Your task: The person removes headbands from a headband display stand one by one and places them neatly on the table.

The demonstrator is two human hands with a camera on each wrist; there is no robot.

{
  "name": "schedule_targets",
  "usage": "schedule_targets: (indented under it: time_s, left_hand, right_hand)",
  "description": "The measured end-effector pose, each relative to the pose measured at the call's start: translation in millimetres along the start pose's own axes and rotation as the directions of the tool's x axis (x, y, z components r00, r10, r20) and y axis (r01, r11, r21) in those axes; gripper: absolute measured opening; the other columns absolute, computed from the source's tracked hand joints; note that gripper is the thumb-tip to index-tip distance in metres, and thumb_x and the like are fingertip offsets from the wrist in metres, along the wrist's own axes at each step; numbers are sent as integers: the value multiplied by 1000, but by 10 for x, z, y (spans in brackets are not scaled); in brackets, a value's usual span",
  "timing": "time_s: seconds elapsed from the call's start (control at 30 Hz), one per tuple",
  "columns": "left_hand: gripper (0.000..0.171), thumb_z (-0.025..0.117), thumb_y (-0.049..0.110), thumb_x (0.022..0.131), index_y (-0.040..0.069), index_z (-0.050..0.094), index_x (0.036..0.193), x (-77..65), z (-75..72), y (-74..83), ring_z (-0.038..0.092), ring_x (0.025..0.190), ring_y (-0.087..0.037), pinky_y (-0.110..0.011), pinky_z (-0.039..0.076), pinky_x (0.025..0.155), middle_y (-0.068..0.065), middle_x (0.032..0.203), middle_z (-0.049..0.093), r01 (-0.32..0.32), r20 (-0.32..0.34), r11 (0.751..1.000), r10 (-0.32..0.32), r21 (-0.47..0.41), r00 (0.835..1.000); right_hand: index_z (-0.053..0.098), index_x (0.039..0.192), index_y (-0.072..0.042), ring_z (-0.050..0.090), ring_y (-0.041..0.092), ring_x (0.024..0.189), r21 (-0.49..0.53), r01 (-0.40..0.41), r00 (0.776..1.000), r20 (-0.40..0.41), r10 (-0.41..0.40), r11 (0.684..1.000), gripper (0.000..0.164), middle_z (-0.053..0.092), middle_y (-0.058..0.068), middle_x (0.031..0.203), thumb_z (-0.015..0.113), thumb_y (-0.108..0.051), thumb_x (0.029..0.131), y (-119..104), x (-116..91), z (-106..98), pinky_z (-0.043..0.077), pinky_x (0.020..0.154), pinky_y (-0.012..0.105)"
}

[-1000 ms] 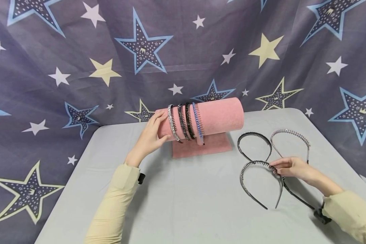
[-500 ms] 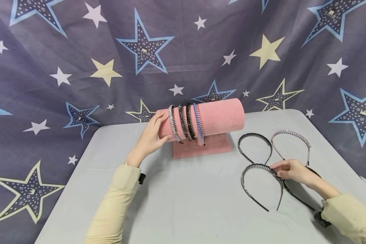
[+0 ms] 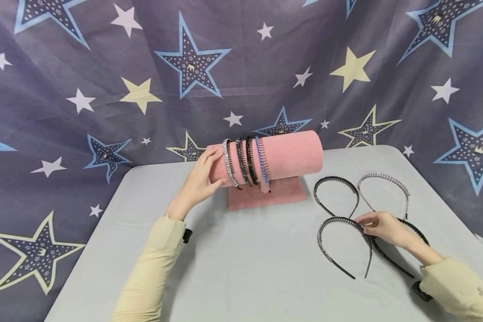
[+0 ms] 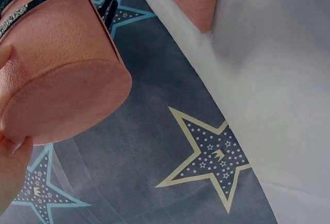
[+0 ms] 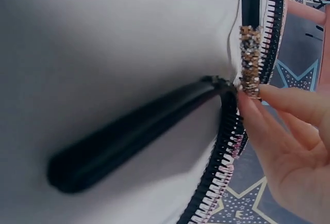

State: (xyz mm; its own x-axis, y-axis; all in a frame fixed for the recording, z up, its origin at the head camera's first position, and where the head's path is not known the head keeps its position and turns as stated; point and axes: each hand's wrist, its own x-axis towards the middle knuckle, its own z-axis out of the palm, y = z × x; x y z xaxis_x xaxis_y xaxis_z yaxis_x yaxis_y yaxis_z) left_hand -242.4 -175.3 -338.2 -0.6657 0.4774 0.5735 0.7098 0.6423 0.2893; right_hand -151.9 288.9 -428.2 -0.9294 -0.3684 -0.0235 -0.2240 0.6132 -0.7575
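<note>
My left hand (image 3: 199,181) grips the left end of a pink plush headband stand (image 3: 293,154). In the left wrist view, its fingertips (image 4: 23,144) lie against the stand's round end face (image 4: 72,102). Several toothed headbands sit round the roll, among them a silver glitter one (image 3: 230,167) and a blue one (image 3: 262,158). On the right, my right hand (image 3: 390,230) pinches the side of a dark glitter headband (image 3: 322,239) between thumb and fingers. The right wrist view shows the pinched glitter band (image 5: 250,53) close up. Another black headband (image 3: 398,267) lies partly hidden under that hand.
A black headband (image 3: 335,179) and a pale pink one (image 3: 386,176) lie behind the right hand on the grey-white tabletop (image 3: 257,268). A star-patterned curtain (image 3: 233,89) hangs close behind the stand.
My right hand has shifted slightly left and toward the front, and more of the black headband beneath shows. The dark glitter headband moves only slightly. My left hand stays on the stand.
</note>
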Motion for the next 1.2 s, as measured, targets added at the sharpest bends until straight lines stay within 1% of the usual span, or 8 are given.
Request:
schedule_targets:
  time_s: [0.1,0.27,0.5,0.63,0.77,0.87,1.03,1.2]
  left_hand:
    - [66,70,8,68,-5,41,126,7,-6,9,26,127,-32,-37,17,109,-21,133,35,3,4,1000,-3,3,1000]
    - [66,70,10,69,-5,41,126,1,-14,16,26,127,-32,-37,18,109,-21,134,35,9,11,1000,-9,10,1000]
    - [66,71,10,69,-4,41,127,-12,-16,15,26,127,-31,-35,18,109,-19,134,34,23,18,999,-24,23,1000]
    - [66,71,9,69,-4,41,127,-7,-16,13,26,127,-31,-36,18,109,-20,134,34,18,13,1000,-19,22,1000]
    - [66,71,9,69,-4,41,126,-9,-17,8,27,127,-31,-36,19,109,-20,134,35,21,11,999,-22,26,1000]
    - [66,71,9,69,-4,41,126,-14,-17,8,27,127,-31,-36,19,109,-20,134,35,25,11,999,-25,26,1000]
    - [67,70,10,69,-4,40,127,-11,-13,12,27,127,-31,-35,17,109,-20,134,35,13,13,1000,-14,17,1000]
    - [67,70,9,68,-4,40,127,-11,-7,-2,27,127,-31,-35,17,110,-20,134,35,8,4,1000,-8,12,1000]
  right_hand:
    - [56,99,17,62,34,79,-29,37,999,-39,-38,999,27,60,30,94,57,12,73,-52,10,-1,54,64,23]
    - [58,101,13,62,33,79,-73,84,990,-111,-92,994,26,60,27,96,58,8,75,-186,68,-22,54,63,20]
    - [60,101,9,63,19,78,-114,149,971,-171,-167,982,25,62,23,96,59,4,76,-461,252,-2,53,68,21]
    - [61,101,7,63,17,79,-101,170,954,-234,-190,980,24,64,20,95,59,3,77,-612,386,26,52,69,18]
    - [62,101,5,64,23,79,-84,207,930,-292,-222,975,24,64,18,95,61,1,77,-760,507,63,52,69,18]
    - [63,101,4,64,24,80,-44,231,919,-318,-232,972,24,64,18,97,62,-1,78,-870,582,96,52,71,17]
    - [62,103,4,63,20,81,29,235,919,-334,-212,972,25,64,17,98,62,-3,79,-1014,680,148,51,71,16]
    - [61,104,5,62,27,83,30,238,913,-347,-213,971,26,64,19,95,61,-1,79,-1137,787,212,52,74,24]
